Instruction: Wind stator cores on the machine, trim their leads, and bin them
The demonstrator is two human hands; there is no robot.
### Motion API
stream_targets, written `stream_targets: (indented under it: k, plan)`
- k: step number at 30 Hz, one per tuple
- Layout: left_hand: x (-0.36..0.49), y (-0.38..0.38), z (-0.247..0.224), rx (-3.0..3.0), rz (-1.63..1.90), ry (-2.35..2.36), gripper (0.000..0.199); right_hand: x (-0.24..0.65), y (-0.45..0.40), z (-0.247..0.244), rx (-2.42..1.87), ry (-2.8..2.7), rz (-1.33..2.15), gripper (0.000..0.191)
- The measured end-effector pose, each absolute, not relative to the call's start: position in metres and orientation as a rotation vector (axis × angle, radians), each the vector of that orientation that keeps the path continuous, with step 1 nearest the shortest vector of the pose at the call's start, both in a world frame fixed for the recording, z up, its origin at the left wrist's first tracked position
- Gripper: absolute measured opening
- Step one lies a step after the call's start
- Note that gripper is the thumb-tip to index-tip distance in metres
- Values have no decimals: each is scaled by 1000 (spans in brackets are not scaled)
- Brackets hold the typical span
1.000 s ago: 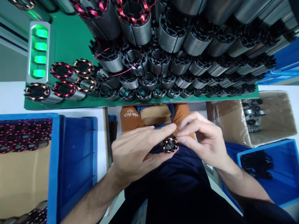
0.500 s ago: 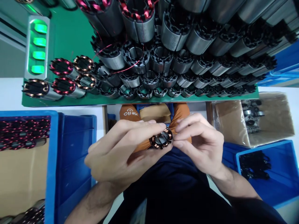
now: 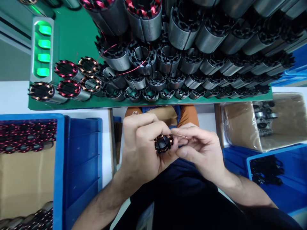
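Here, at the centre of our view, our left hand (image 3: 141, 150) grips a small copper-wound stator (image 3: 163, 143), while the fingers (image 3: 184, 135) of our right hand (image 3: 203, 153) pinch a thin wire lead (image 3: 180, 136) at its 3 o'clock. Winding looks finished; the lead remains loose. On the green worktop (image 3: 72, 38) at 12 o'clock, most cores (image 3: 182, 28) stand unwound, and our fingers hide the stator's body.

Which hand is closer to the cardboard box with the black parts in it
Right. The right hand is beside the cardboard box, to its left; the left hand, holding the copper-wound stator, is farther over.
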State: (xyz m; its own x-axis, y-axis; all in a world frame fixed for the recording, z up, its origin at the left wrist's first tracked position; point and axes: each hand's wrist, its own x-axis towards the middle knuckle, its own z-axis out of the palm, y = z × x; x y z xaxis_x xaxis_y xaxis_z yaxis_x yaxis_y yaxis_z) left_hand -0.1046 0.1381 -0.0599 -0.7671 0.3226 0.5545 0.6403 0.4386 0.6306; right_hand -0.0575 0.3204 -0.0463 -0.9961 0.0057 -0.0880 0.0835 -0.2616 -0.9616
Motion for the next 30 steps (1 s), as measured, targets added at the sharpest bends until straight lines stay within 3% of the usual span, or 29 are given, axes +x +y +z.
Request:
stream_targets:
  k: [4, 8, 15, 17, 19, 21, 22, 23, 24, 28, 30]
  plan:
    - [-102, 140, -65, -836, -1108, -2318, 25, -52, 311, -58, 257, 2021, -2498, 18]
    - [-99, 141, -69, -887, -1041, -2318, 23, -54, 316, -55, 221, 2059, -2461, 14]
    - [-96, 135, -53, -901, -1204, -2366, 20, -75, 356, -30, -372, 2478, -1939, 8]
    - [-99, 135, -51, -890, -1515, -2455, 18, -84, 369, -21, -700, 2652, -1680, 7]
    - [-104, 136, -56, -888, -2235, -2533, 11, -89, 382, -13, -985, 2706, -1424, 7]
    - [-106, 137, -69, -784, -3193, -2390, 44, -88, 391, -8, -1081, 2630, -1263, 10]
    - [-104, 137, -76, -651, -3502, -2250, 59, -86, 395, -6, -1012, 2578, -1253, 10]
    - [-101, 137, -83, -500, -3550, -2207, 67, -82, 398, -7, -872, 2525, -1282, 8]
    - [-95, 137, -88, -386, -3325, -2296, 67, -77, 400, -8, -690, 2460, -1342, 7]
    - [-71, 141, -88, -642, -1558, -2454, 64, -62, 400, -15, -129, 2023, -1611, 19]
    - [-69, 147, -81, -841, -1202, -2399, 53, -63, 400, -17, -214, 2067, -1605, 17]
